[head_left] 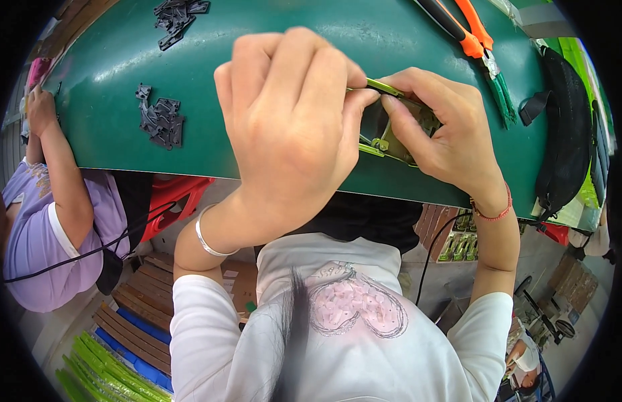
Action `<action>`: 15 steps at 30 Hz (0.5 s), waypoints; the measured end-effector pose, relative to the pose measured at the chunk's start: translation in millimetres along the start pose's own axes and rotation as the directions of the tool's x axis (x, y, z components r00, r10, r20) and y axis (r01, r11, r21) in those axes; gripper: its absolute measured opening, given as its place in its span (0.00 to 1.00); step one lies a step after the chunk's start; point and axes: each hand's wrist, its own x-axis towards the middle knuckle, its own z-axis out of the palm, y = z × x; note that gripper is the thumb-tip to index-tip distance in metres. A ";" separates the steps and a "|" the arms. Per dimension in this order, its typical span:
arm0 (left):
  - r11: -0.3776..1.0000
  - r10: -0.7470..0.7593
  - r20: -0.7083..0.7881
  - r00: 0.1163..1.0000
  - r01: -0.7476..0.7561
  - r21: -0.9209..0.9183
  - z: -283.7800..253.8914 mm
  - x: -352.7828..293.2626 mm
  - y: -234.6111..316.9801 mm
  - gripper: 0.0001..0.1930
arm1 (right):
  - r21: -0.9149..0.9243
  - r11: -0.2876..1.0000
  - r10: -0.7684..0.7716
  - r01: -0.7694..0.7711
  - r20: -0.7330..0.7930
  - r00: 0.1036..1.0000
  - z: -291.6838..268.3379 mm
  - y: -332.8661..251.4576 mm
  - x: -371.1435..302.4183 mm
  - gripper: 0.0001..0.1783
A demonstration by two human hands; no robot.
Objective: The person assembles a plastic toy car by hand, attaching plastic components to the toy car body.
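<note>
Over the near part of the green table, my right hand (448, 127) grips a yellow-green metal frame (372, 149) by its right side, its thumb and fingers on the upper rim. The frame has raised edges and a darker, shiny inside. My left hand (291, 114) is closed at the frame's upper left edge, thumb and forefinger pinched together there. What sits between those fingertips is hidden, and the back of the hand covers much of the frame's left end.
Small black plastic parts lie in two piles, one pile (162, 120) left of my hands and another pile (177, 20) farther back. Orange-and-black pliers (482, 50) and a black pouch (565, 127) are on the right. Another person's hand (42, 110) rests at the table's left edge.
</note>
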 end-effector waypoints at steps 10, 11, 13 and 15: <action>0.931 0.253 0.255 0.933 -0.164 -0.327 -1.7 16.8 -16.0 0.18 | -0.076 0.996 -0.044 0.051 0.089 0.995 -5.4 -8.3 -1.5 0.09; 0.929 0.255 0.257 0.932 -0.163 -0.331 -0.4 17.0 -14.5 0.18 | -0.065 0.997 -0.032 0.036 0.068 0.997 -2.8 -8.6 -2.8 0.09; 0.925 0.260 0.286 0.922 -0.154 -0.346 -0.4 20.2 -15.3 0.16 | -0.044 0.999 -0.019 0.021 0.049 0.999 -1.8 -7.3 -2.3 0.08; 0.920 0.268 0.307 0.913 -0.148 -0.362 0.6 24.4 -19.1 0.15 | -0.029 1.000 -0.009 0.010 0.031 0.999 -2.4 -6.8 -1.9 0.07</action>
